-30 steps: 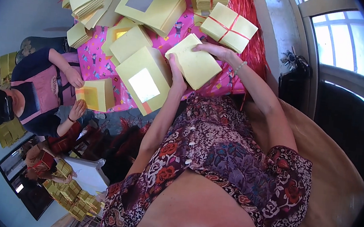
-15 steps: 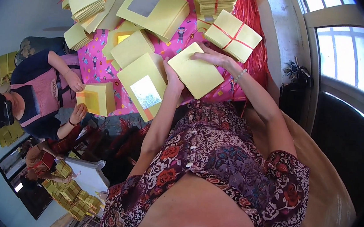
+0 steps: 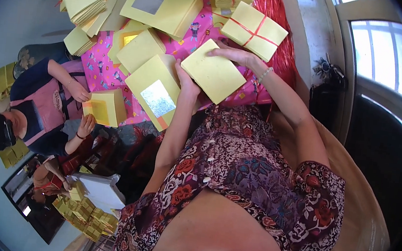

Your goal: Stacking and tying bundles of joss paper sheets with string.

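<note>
Between my two hands is a thick stack of pale yellow paper (image 3: 216,75), held above the near edge of the table. My left hand (image 3: 188,77) grips its left side, the thumb along the edge. From the far right corner my right hand (image 3: 235,55) clasps it, thumb on top and the other fingers partly hidden behind. A bundle of yellow paper tied crosswise with red string (image 3: 255,30) lies just beyond my right hand. Left of my left hand sits a yellow stack with a silver square on top (image 3: 142,82).
More yellow stacks, one with a grey square (image 3: 174,5), cover the pink patterned tablecloth (image 3: 100,63). Red plastic strands (image 3: 287,51) hang at the table's right side. On the left a co-worker (image 3: 47,94) handles a yellow stack (image 3: 107,108). Another person works farther back near piled bundles (image 3: 86,216).
The view has shifted slightly, so the table things appear a little farther left and up. My hands keep the same grip on the paper stack.
</note>
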Available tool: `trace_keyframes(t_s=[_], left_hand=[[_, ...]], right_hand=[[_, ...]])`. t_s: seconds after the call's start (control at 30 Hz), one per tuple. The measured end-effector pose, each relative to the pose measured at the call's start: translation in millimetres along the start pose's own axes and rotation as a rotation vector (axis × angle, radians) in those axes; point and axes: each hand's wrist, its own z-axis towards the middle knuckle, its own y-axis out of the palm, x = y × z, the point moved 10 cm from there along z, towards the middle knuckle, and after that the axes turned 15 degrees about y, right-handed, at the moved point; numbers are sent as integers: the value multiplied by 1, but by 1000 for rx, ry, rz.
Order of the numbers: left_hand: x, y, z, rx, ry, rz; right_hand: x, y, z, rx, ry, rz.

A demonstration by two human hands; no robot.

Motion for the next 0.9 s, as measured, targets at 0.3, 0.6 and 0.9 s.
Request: trace_keyframes(t_s=[0.3, 0.6, 0.9], left_hand=[[-4, 6, -8, -87, 41, -40], [3, 23, -13, -160, 78, -2], [4, 14, -7, -194, 154, 3]], right_hand=[[14, -2, 13, 17, 19, 104], [17, -2, 22, -38, -16, 48], [33, 0, 48, -59, 6, 50]])
